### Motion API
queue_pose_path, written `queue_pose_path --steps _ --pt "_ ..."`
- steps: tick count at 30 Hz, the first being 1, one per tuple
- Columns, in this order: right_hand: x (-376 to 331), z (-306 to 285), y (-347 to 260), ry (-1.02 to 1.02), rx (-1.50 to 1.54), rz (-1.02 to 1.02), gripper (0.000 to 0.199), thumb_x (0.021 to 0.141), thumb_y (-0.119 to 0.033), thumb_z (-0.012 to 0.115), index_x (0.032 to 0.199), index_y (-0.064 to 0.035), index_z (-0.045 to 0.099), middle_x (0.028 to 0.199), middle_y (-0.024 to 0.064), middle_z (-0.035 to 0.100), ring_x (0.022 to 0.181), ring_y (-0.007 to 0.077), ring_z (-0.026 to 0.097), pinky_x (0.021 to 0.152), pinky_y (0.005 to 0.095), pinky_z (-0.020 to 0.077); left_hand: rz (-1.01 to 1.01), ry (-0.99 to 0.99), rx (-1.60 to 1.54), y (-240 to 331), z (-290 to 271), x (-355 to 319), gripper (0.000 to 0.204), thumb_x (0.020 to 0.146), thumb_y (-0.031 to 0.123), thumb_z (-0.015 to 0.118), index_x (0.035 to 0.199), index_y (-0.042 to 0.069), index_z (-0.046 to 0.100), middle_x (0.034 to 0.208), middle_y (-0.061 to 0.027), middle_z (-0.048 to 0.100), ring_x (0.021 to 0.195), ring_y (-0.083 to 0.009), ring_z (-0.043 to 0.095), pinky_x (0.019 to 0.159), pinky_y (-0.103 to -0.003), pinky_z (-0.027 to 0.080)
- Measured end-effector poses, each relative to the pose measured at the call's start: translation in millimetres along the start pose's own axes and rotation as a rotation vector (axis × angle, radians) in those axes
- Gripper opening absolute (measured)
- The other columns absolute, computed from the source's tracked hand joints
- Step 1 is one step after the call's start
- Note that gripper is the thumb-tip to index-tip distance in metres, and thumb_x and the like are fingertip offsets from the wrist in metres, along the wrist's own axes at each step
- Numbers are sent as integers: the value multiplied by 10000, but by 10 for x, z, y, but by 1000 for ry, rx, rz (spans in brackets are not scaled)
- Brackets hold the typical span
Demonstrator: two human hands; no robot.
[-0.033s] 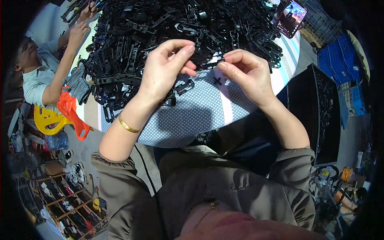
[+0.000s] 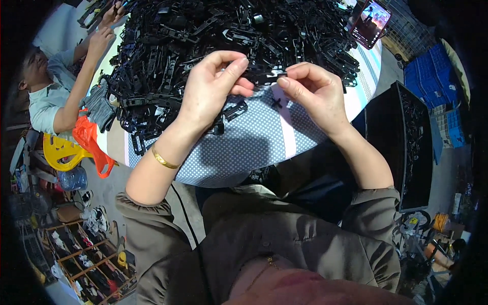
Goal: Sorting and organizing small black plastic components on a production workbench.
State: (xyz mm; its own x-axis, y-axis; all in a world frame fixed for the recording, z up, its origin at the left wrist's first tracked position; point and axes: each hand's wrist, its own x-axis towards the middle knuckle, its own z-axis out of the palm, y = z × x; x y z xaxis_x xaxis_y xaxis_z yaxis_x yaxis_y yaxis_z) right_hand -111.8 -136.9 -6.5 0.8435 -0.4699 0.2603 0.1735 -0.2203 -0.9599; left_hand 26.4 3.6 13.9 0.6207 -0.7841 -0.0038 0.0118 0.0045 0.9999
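1. In a cluttered room, on a table (image 2: 375,68) covered by a cloth (image 2: 241,165), gray with white dots and pale stripes.
2. Heaped over most of that table: a pile of black parts (image 2: 178,38), many long and narrow with slots and hollow frames, glinting in places.
3. Pinched between thumb and forefinger of the right hand (image 2: 317,94): one end of a slim black part (image 2: 271,80).
4. Located between both hands, at the near edge of the pile. Looks dark, thin and narrow, nearly level, reaching toward the left. Blends into the pile behind; cannot make out finer details.
5. On the left hand (image 2: 207,91): fingers curled, thumb tip close to forefinger tip. Cannot tell about anything gripped there. Ringed at the wrist by a gold bracelet (image 2: 163,160).
6. Below, on the cloth: a small black piece (image 2: 277,103) on a pale stripe, and a hollow black frame (image 2: 235,110) beside the left hand.
7. To the right: a phone (image 2: 371,23) with lit screen, a black bin (image 2: 414,152) holding more parts, blue crates (image 2: 432,76).
8. To the left: a co-worker (image 2: 48,109) with raised hands, gray fabric (image 2: 99,108), an orange bag (image 2: 90,140), a yellow stool (image 2: 58,155).
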Motion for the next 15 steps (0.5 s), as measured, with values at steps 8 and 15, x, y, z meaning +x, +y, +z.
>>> queue_pose_path --steps 8,15 --pt "81 37 151 74 -171 -90 126 791 -89 667 821 7 591 925 51 602 693 59 548 619 189 456 -132 -66 -230 -26 47 -30 314 912 163 498 1122 -69 473 911 -138 598 849 -189 641 759 -232 543" --pt "142 -81 44 -139 17 198 136 804 -126 643 750 -33 560 1051 104 594 718 71 533 670 211 451 52 -127 99 1 66 -64 301 859 41 540 1146 -46 513 962 -147 614 850 -166 630 756 -237 526"
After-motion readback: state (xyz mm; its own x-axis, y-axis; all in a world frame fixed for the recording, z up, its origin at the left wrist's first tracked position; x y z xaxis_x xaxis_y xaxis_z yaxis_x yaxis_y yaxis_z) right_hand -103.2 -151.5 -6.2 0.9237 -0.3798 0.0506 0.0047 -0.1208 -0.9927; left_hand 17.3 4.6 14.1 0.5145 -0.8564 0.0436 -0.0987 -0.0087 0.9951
